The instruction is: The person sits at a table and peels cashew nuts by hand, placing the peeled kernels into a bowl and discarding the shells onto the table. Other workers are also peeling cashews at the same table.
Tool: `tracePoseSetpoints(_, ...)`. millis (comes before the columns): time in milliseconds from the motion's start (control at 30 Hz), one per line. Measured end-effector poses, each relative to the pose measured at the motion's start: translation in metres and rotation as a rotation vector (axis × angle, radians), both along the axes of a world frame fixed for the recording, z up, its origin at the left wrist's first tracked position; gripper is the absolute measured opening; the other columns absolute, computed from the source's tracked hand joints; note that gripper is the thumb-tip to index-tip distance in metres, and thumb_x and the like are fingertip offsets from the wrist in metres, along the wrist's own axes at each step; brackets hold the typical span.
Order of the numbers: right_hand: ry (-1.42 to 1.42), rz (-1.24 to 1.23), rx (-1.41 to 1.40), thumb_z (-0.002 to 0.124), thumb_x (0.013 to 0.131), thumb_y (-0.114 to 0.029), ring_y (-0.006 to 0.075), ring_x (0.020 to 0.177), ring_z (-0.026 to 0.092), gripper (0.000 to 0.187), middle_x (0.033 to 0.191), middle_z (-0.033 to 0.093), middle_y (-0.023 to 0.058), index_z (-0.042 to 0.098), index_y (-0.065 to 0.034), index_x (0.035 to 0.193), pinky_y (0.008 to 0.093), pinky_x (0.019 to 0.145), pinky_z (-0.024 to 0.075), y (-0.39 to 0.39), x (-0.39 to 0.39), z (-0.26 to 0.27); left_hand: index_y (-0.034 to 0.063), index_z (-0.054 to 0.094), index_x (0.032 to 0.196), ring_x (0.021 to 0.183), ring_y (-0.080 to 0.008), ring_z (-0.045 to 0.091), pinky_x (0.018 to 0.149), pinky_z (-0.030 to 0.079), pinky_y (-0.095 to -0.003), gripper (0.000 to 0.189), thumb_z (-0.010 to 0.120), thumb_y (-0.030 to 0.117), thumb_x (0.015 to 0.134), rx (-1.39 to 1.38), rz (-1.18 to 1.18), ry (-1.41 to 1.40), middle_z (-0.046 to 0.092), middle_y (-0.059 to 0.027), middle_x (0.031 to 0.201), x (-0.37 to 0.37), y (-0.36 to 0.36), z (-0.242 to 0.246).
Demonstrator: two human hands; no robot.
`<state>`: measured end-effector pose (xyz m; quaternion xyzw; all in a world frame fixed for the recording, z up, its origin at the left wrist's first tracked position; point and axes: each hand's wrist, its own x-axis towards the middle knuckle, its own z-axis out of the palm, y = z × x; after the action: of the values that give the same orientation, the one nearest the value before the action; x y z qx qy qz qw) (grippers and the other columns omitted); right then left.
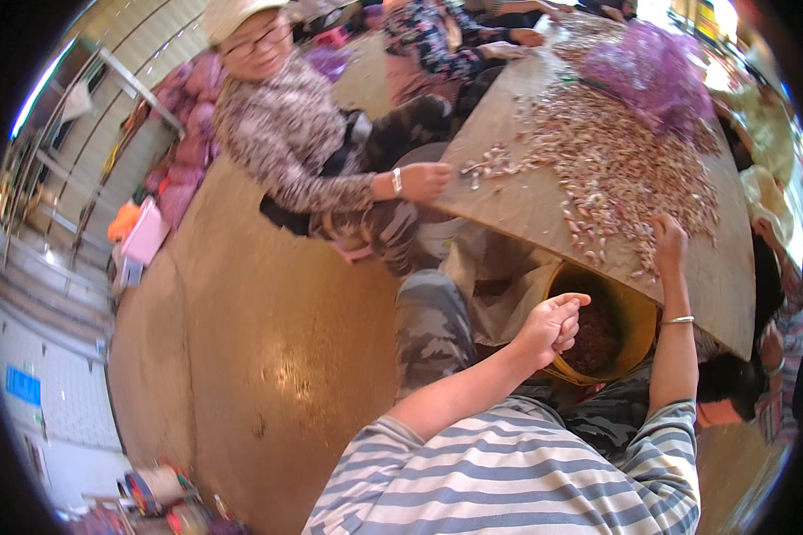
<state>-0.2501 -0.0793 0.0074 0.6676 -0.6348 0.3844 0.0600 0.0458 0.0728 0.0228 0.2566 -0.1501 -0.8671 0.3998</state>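
My left hand (554, 324) is above the left rim of a yellow bucket (632, 338), its fingers curled and one fingertip pointing right; whether it holds anything small cannot be told. Dark reddish contents (592, 334) lie deep in the bucket. My right hand (670, 244), with a bangle on its wrist, is bent down at the near edge of a spread pile of small pinkish-white pieces (615, 167), which look like garlic cloves. Its fingertips are hidden. The pile lies on a wooden table (508, 200), and a purple mesh bag (656, 73) rests on its far part.
A seated person (294, 147) in a cap is at the left, one hand by the table's corner. Other people sit farther along both sides. A pale sack (515, 301) hangs beside the bucket, below the table edge. Filled purple sacks (194, 127) and a pink bin (146, 231) stand farther left.
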Motion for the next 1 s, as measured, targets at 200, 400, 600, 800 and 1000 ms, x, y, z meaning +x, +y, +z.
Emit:
tracePoseSetpoints(200, -0.186, -0.030, 0.038, 0.056, 0.089, -0.015, 0.0278, 0.076, 0.065, 0.015, 0.079, 0.065, 0.0146, 0.063, -0.0018, 0.091, 0.0357, 0.069, 0.0486, 0.015, -0.005, 0.019, 0.0108, 0.060, 0.098, 0.043, -0.0058, 0.028, 0.039, 0.021, -0.0219, 0.017, 0.047, 0.021, 0.101, 0.029, -0.075, 0.008, 0.034, 0.0059, 0.052, -0.018, -0.003, 0.004)
tracePoseSetpoints(400, -0.311, 0.020, 0.120, 0.058, 0.089, -0.009, 0.0197, 0.068, 0.065, 0.013, 0.079, 0.067, 0.0137, 0.063, -0.0004, 0.098, 0.0317, 0.064, 0.0497, 0.023, -0.005, 0.027, 0.0138, 0.057, 0.088, 0.042, -0.0064, 0.026, 0.039, 0.019, -0.0230, 0.020, 0.048, 0.028, 0.100, 0.046, -0.106, -0.061, 0.031, 0.0065, 0.052, -0.036, -0.004, -0.004)
tracePoseSetpoints(600, -0.286, 0.221, 0.074, 0.064, 0.085, -0.009, 0.0157, 0.067, 0.059, 0.010, 0.077, 0.064, 0.0099, 0.064, -0.0016, 0.093, 0.0291, 0.063, 0.0476, 0.055, 0.036, 0.043, 0.0120, 0.056, 0.088, 0.043, -0.0079, 0.027, 0.038, 0.020, -0.0230, 0.030, 0.042, 0.034, 0.102, 0.032, -0.057, -0.093, 0.032, 0.0036, 0.054, -0.046, -0.023, 0.001)
tracePoseSetpoints(800, -0.219, 0.695, -0.027, 0.069, 0.079, -0.014, 0.0281, 0.081, 0.057, 0.009, 0.085, 0.056, 0.0072, 0.065, -0.0088, 0.085, 0.0370, 0.074, 0.0469, 0.110, 0.110, 0.044, 0.0132, 0.057, 0.098, 0.053, -0.0098, 0.046, 0.038, 0.029, -0.0212, 0.031, 0.040, 0.039, 0.102, -0.177, 0.144, -0.309, 0.053, 0.0001, 0.070, -0.051, -0.035, 0.001)
tracePoseSetpoints(1000, -0.394, 0.515, 0.024, 0.066, 0.082, -0.016, 0.0293, 0.079, 0.058, 0.011, 0.079, 0.056, 0.0096, 0.065, -0.0051, 0.084, 0.0403, 0.074, 0.0464, 0.070, 0.067, 0.041, 0.0106, 0.057, 0.092, 0.054, -0.0097, 0.040, 0.039, 0.027, -0.0206, 0.026, 0.042, 0.030, 0.102, -0.300, 0.042, -0.395, 0.051, -0.0005, 0.071, -0.036, -0.047, -0.019)
